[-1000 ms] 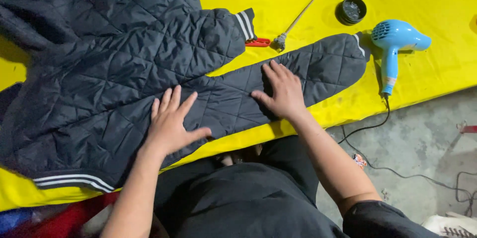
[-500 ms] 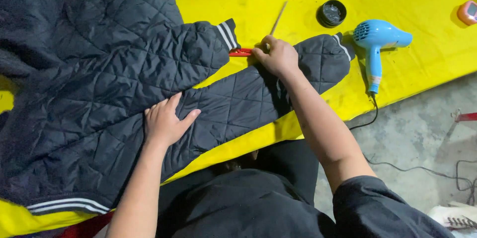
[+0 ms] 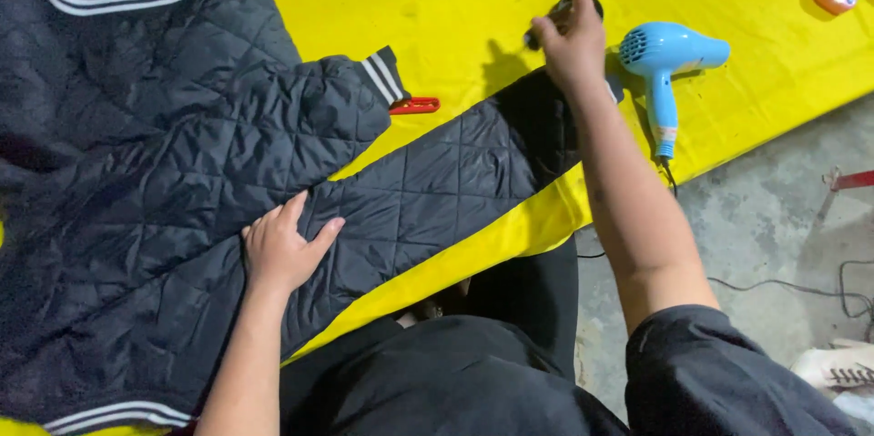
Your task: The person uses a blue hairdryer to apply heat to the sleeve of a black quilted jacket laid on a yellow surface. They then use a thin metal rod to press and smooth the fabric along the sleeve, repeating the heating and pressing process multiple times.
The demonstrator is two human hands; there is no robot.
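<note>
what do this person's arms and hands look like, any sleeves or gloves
Both hands are bare: no gloves, rings or watch show on the left hand or the right hand. The forearms are uncovered too. A short black sleeve covers the right upper arm to the elbow. The left arm shows no sleeve in view.

I see both of my forearms bare to above the elbow. My left hand [image 3: 280,249] and right hand [image 3: 572,43] wear no gloves, rings or watch that I can make out. A short black sleeve covers my right upper arm, and black cloth, plain and unmarked, covers my lap.
</note>
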